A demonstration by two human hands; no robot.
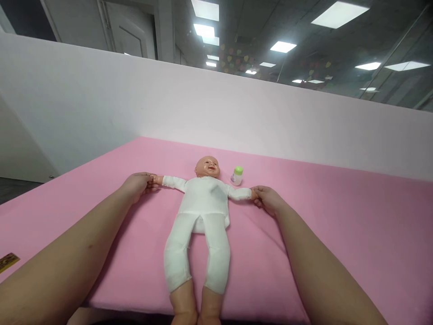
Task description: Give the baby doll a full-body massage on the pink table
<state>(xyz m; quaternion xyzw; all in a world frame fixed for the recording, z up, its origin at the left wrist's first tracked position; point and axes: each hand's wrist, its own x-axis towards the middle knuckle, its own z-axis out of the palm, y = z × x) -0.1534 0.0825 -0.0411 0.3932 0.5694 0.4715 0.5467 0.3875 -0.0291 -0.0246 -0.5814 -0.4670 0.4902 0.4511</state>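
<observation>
A baby doll [204, 198] in white cloth lies on its back on the pink padded surface [135, 257], its head toward the wall and its bare feet at the front edge. Both of its arms are stretched out sideways. My left hand [139, 186] is closed around the doll's hand on the left of the view. On the other side, my right hand [268, 198] pinches the doll's other hand between thumb and fingers. Beside the doll's head, on the right, stands a small baby bottle [237, 176] with a green cap; neither hand touches it.
A white wall [216, 108] rises behind the pink surface, with glass reflecting ceiling lights above it. At the left edge lies a small dark and yellow printed piece [8, 262]. A pale door [131, 34] shows at the upper left.
</observation>
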